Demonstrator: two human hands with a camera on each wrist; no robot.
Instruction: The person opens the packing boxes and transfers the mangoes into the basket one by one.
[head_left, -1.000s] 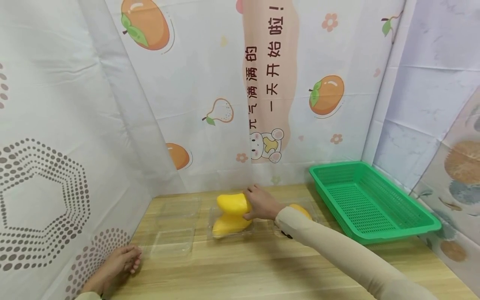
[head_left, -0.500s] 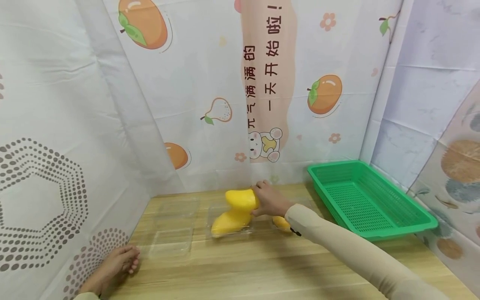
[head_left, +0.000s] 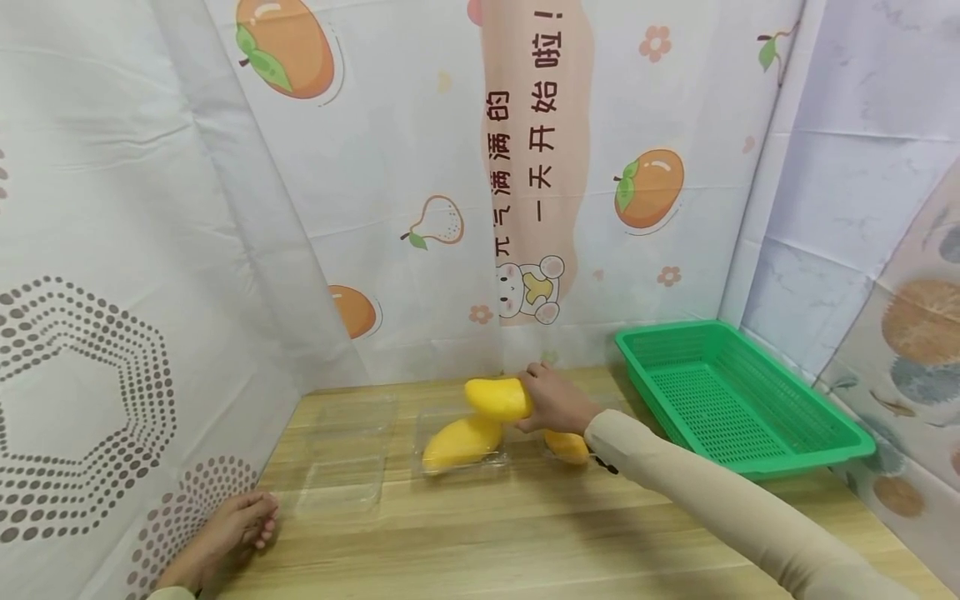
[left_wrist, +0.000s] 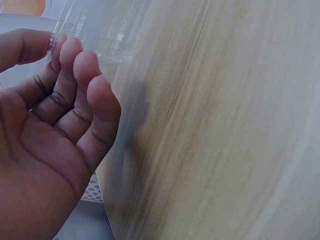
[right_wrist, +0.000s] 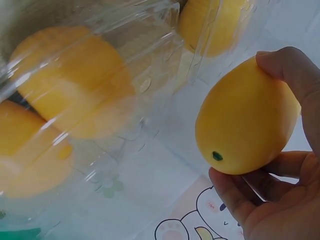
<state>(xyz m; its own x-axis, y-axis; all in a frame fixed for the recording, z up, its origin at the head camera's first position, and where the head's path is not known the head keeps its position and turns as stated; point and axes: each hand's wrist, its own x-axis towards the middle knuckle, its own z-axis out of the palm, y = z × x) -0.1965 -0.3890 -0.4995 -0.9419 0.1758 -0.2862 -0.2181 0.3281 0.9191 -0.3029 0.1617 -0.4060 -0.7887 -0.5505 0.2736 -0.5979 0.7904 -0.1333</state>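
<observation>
My right hand point(head_left: 558, 400) grips a yellow mango point(head_left: 498, 398), thumb on one side and fingers on the other. It is held up over a clear plastic box point(head_left: 420, 433), where another mango point(head_left: 459, 442) lies. From the right wrist camera, a small green spot shows on the held mango point(right_wrist: 245, 120); more mangoes point(right_wrist: 75, 80) sit in clear plastic beside it. At the table's left side my left hand point(head_left: 243, 518) hangs loosely curled and holds nothing. In the left wrist view, its fingers point(left_wrist: 102, 95) appear in front of a clear box point(left_wrist: 107, 30).
Clear plastic boxes point(head_left: 341, 483) stand on the left of the wooden table point(head_left: 480, 533). A mango point(head_left: 566, 447) in clear plastic lies partly hidden below my right forearm. On the right stands a green plastic basket point(head_left: 802, 461). Printed cloth point(head_left: 420, 333) hangs behind the table.
My right hand has lifted the mango slightly and carried it to the right, away from the mango left in the box. The left hand stays where it was.
</observation>
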